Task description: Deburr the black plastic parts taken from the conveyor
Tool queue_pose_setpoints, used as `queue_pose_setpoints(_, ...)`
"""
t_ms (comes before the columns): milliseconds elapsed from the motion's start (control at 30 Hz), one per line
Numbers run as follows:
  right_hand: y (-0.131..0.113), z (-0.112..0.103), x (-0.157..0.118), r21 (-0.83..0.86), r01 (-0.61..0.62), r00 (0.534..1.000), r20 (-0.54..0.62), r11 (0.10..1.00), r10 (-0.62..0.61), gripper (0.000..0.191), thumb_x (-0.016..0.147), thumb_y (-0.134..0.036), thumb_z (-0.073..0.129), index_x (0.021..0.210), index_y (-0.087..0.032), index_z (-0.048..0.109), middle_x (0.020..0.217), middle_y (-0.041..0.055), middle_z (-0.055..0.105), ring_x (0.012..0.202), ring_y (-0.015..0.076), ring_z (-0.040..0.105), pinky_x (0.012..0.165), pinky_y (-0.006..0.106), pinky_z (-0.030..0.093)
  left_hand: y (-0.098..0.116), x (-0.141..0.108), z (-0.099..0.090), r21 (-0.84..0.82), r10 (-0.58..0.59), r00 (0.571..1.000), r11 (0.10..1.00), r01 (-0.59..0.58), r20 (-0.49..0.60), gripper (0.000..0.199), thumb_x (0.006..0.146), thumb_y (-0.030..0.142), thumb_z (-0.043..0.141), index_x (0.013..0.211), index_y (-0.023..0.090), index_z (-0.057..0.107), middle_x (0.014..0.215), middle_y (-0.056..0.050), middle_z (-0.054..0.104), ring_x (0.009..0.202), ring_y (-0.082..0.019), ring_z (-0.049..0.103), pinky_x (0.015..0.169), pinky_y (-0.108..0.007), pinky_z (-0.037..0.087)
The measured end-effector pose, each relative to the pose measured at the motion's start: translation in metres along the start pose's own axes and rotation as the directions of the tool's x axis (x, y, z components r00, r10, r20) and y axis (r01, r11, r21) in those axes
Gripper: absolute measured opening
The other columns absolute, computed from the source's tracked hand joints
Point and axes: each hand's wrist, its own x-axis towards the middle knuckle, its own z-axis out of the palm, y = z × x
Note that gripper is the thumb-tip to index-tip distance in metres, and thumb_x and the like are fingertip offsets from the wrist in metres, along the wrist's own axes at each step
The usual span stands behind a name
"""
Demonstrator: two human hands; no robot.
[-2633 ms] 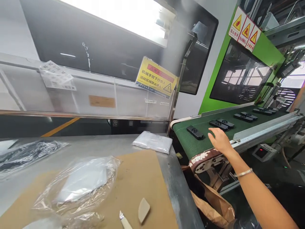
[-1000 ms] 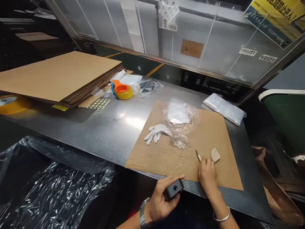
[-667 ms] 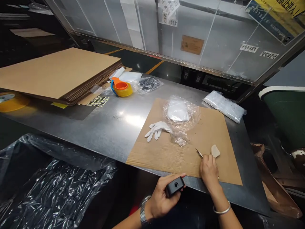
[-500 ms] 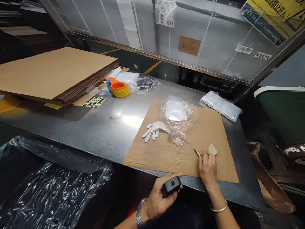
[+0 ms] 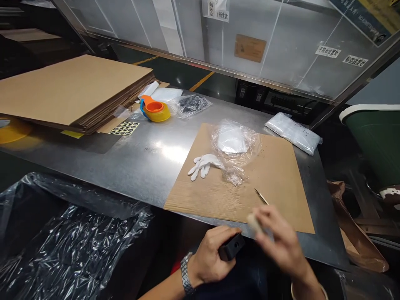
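Note:
My left hand (image 5: 212, 256) is closed round a small black block (image 5: 231, 246) with a round hole in its face, just off the table's front edge. Blurred by motion, my right hand (image 5: 278, 239) pinches a small cream-coloured pad (image 5: 254, 223) beside the block. A thin pointed stick (image 5: 261, 196) lies on the cardboard sheet (image 5: 200, 198), above my right hand. Farther back on the sheet are a white glove (image 5: 204, 164) and a clear plastic bag (image 5: 233, 139) with white material inside.
Stacked cardboard (image 5: 78, 89) covers the table's left part, near an orange and yellow tape dispenser (image 5: 155, 110) and a sticker sheet (image 5: 124, 128). A plastic-wrapped pack (image 5: 293, 133) lies at the back right. Black plastic (image 5: 71, 246) is at lower left.
My right hand has lifted the cream-coloured pad off the cardboard and moved it left towards the block. My left hand has turned the block slightly. The view has shifted a little.

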Motion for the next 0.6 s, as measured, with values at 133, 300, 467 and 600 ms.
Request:
queue_pose_setpoints(133, -0.048, 0.009, -0.006, 0.144, 0.204, 0.950, 0.209, 0.968, -0.231, 0.045, 0.085, -0.016, 0.049, 0.130, -0.015, 0.043, 0.107, 0.0122, 0.052, 0.097, 0.0224, 0.048, 0.083, 0.038, 0.046, 0.004, 0.002, -0.001, -0.050, 0.027, 0.998, 0.998, -0.024, 0.058, 0.007, 0.073, 0.018, 0.049, 0.074, 0.017, 0.056, 0.062, -0.005, 0.056, 0.057, -0.018, 0.051, 0.055, -0.027, 0.037)
queue_pose_setpoints(300, -0.043, 0.005, -0.009, 0.110, 0.137, 0.973, 0.172, 0.984, -0.155, 0.047, 0.085, -0.014, 0.048, 0.132, -0.017, 0.040, 0.104, 0.0124, 0.051, 0.095, 0.0224, 0.048, 0.079, 0.038, 0.048, 0.008, 0.000, 0.000, -0.151, -0.034, 0.993, 0.987, 0.051, 0.113, 0.005, 0.066, 0.016, 0.052, 0.070, 0.017, 0.054, 0.058, -0.002, 0.047, 0.052, -0.014, 0.042, 0.051, -0.026, 0.029)
queue_pose_setpoints(467, -0.043, 0.017, -0.010, 0.211, 0.135, 0.985, 0.078, 0.968, -0.154, 0.046, 0.086, -0.019, 0.049, 0.132, -0.017, 0.043, 0.104, 0.0114, 0.051, 0.092, 0.0214, 0.049, 0.078, 0.037, 0.048, 0.009, -0.002, 0.009, -0.441, -0.155, 0.977, 0.874, 0.205, 0.147, 0.008, 0.065, 0.023, 0.053, 0.061, 0.016, 0.052, 0.058, 0.000, 0.045, 0.051, -0.012, 0.037, 0.051, -0.025, 0.031)
queue_pose_setpoints(600, -0.033, 0.044, -0.020, 0.330, -0.071, 0.979, -0.157, 0.941, 0.129, 0.041, 0.089, -0.024, 0.047, 0.130, -0.024, 0.046, 0.106, 0.0095, 0.051, 0.097, 0.0210, 0.052, 0.082, 0.036, 0.047, 0.007, -0.002, 0.019, -0.757, -0.373, 0.914, 0.548, 0.356, 0.160, 0.046, 0.053, 0.013, 0.051, 0.098, 0.018, 0.062, 0.088, -0.002, 0.061, 0.080, -0.020, 0.053, 0.075, -0.029, 0.041)
